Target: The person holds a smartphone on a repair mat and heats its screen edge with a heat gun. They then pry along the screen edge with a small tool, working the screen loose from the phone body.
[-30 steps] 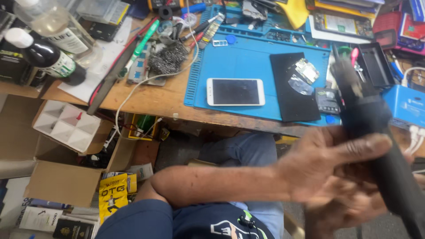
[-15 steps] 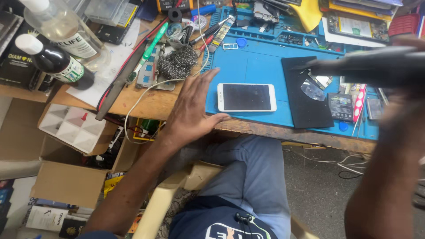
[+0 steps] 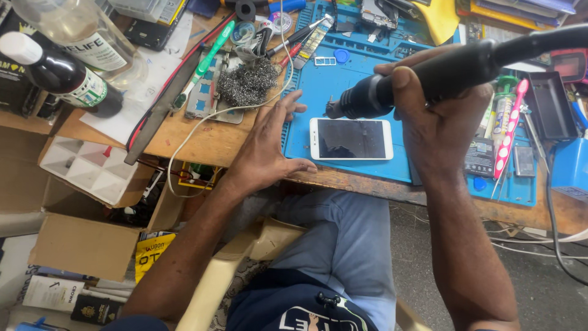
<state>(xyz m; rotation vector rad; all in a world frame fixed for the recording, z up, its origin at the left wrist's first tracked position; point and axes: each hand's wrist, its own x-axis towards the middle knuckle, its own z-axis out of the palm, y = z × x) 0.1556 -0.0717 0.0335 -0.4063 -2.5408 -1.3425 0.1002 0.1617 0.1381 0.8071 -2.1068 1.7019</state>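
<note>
Blue silicone work mat (image 3: pixel 343 92) covers the middle of the wooden bench (image 3: pixel 202 144), and a white smartphone (image 3: pixel 351 138) lies flat on it, dark screen up, near the front edge. In the head view the right hand (image 3: pixel 432 122) is clamped around the black barrel of a hot-air tool (image 3: pixel 429 73), whose nozzle points down-left and sits just above the phone's top left corner. The left hand (image 3: pixel 266 150) lies flat and spread on the bench edge just left of the phone, fingers not touching it. Left of that hand a grey steel-wool pad (image 3: pixel 248 81) rests on a small circuit board, with a green toothbrush (image 3: pixel 205 61) and a thin white cable (image 3: pixel 202 119) close by; a dark bottle (image 3: pixel 61 76) and a clear bottle (image 3: pixel 73 30) stand at the far left. A pink toothbrush (image 3: pixel 511 122) lies right of the tool hand. Compared with half a second ago, the tool has come down from the right to the phone, while the left hand has kept its place.
</note>
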